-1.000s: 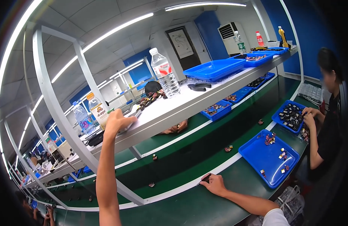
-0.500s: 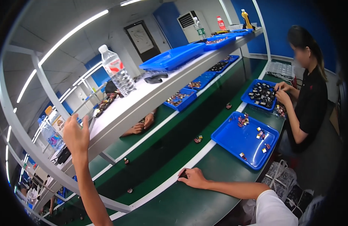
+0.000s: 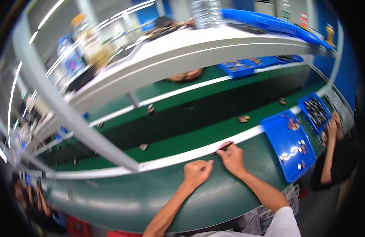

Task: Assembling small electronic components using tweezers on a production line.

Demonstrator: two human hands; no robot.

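Just above the green work table (image 3: 159, 201), my right hand (image 3: 232, 158) pinches a small, thin black piece (image 3: 226, 146); blur hides its exact kind. Close on its left is my left hand (image 3: 196, 174), its fingers curled in and its thumb pointing toward the right hand. Whether the left fingers hold something small cannot be made out. A short gap separates the two hands. To the right of them lies a blue tray (image 3: 272, 136) with a few clusters of small multicoloured parts (image 3: 293, 125).
Behind a white rail (image 3: 174, 161) runs a green belt (image 3: 194, 136) carrying scattered small parts (image 3: 244, 119). A grey post (image 3: 99, 132) and a shelf (image 3: 198, 49) stand ahead. A co-worker's hands (image 3: 333, 125) are at another blue tray (image 3: 320, 127) holding black pieces. Someone's hands (image 3: 185, 75) show beneath the shelf.
My left hand has come down from beside the shelf to the table, close to my right hand, and its fingers have curled. The view has swung, shifting the surroundings.
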